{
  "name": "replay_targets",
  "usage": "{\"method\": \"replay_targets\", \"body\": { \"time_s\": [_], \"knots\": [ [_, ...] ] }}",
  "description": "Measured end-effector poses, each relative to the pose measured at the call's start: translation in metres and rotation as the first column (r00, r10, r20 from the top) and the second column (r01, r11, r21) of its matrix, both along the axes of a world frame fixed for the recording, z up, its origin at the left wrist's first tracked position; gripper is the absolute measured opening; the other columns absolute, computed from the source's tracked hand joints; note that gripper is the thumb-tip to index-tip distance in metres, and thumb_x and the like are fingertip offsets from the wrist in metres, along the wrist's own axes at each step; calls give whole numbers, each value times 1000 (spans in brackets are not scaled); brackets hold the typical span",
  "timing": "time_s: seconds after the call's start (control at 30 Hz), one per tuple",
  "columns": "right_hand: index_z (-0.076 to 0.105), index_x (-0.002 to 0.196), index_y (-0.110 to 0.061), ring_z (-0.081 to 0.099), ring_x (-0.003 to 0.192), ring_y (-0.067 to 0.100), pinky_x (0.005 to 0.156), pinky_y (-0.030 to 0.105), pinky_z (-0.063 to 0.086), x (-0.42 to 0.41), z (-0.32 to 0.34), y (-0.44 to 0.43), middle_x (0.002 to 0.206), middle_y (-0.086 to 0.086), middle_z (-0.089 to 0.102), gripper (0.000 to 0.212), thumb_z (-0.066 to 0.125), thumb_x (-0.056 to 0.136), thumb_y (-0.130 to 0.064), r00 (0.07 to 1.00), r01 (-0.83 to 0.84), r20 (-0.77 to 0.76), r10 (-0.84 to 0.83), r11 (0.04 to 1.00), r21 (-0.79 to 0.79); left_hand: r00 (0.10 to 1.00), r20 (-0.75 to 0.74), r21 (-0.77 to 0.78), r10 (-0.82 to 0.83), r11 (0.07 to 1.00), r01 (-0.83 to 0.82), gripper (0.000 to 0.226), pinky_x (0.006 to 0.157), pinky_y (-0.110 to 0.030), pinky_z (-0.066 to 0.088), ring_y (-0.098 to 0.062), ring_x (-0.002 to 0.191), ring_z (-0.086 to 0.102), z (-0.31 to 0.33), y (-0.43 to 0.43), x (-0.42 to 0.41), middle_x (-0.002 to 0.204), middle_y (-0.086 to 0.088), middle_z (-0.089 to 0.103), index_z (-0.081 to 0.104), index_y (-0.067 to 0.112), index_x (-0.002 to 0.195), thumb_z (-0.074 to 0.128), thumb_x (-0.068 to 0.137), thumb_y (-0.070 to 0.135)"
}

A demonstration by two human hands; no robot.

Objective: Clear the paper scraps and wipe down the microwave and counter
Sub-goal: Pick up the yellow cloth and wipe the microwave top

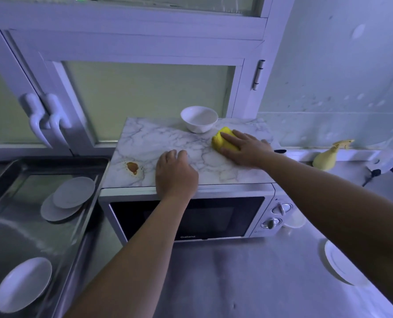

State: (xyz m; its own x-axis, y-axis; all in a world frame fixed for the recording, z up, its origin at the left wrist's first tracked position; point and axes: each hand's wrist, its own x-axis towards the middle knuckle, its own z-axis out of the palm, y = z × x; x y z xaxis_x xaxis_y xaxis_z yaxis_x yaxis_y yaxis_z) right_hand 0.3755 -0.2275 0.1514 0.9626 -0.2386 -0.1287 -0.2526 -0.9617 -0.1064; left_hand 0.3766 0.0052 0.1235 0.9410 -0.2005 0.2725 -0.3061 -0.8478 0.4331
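Observation:
A white microwave [213, 193] stands on the steel counter [248, 278], its top covered by a marble-patterned sheet [149, 138]. An orange-brown stain [132, 167] marks the top's front left. My right hand [244, 149] lies flat with straight fingers pressing a yellow cloth [220, 138] on the top's right part, just in front of a white bowl [199, 118]. My left hand [176, 174] rests on the top's front edge, fingers loosely curled and holding nothing. No paper scraps are in view.
Left of the microwave is a steel sink [18, 226] holding two stacked plates [67, 198] and another plate [23, 284]. A yellow spray bottle [327, 157] stands at the right by the wall. A white plate [342, 265] lies on the counter's right. White-framed windows rise behind.

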Motion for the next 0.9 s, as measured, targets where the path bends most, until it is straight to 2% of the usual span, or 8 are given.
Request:
{"method": "replay_targets", "body": {
  "time_s": [0.13,0.23,0.3,0.43,0.5,0.67,0.9],
  "knots": [
    [4,144,-68,4,155,19,114,69,1,28,-5,-27,165,-21,10,74,5,74,-93,996,73,57,-70,996,-55,1000,26,-17,14,1000,-14,40,109,-36,36,-20,129,39,-6,-1,2,133,1,53,55,19,131,37,95,18],
    [5,145,-66,-7,155,20,113,69,-11,49,-7,-45,166,-14,15,76,-3,75,-92,994,30,111,-11,986,-166,998,61,-18,33,999,-32,39,109,-36,38,-19,128,41,-10,-2,5,131,3,55,56,21,130,39,95,19],
    [3,145,-66,-5,155,21,114,68,-9,62,-9,-53,166,-9,16,76,-4,74,-91,993,2,113,19,983,-184,995,90,-28,44,999,-42,38,106,-35,38,-18,125,42,-11,-3,6,128,4,56,58,21,127,40,94,18],
    [6,146,-62,18,151,25,112,65,15,80,-7,-56,164,-4,22,73,2,78,-87,995,64,82,-54,991,-121,993,104,-42,52,998,-47,39,106,-33,36,-17,124,44,-11,-4,5,128,4,58,59,21,128,42,94,17],
    [7,148,-59,20,151,26,111,63,19,82,-6,-51,164,-3,21,71,2,81,-83,994,91,70,-83,988,-125,994,89,-49,58,997,-54,39,108,-32,35,-17,127,42,-10,-4,4,132,4,58,59,20,130,42,95,18],
    [1,151,-56,15,153,26,113,63,15,55,-7,-29,166,-2,14,78,-2,78,-84,998,48,44,-45,996,-79,996,71,-51,58,997,-55,40,106,-35,39,-16,128,43,-4,-5,0,134,4,57,59,20,130,42,94,17],
    [-7,149,-58,8,154,21,116,58,6,-25,-12,26,168,-4,2,96,2,62,-99,971,-237,30,239,970,-57,992,-53,-174,115,977,-122,42,92,-38,47,-23,119,52,2,-2,-4,132,0,56,59,24,128,46,89,14]
  ]
}}
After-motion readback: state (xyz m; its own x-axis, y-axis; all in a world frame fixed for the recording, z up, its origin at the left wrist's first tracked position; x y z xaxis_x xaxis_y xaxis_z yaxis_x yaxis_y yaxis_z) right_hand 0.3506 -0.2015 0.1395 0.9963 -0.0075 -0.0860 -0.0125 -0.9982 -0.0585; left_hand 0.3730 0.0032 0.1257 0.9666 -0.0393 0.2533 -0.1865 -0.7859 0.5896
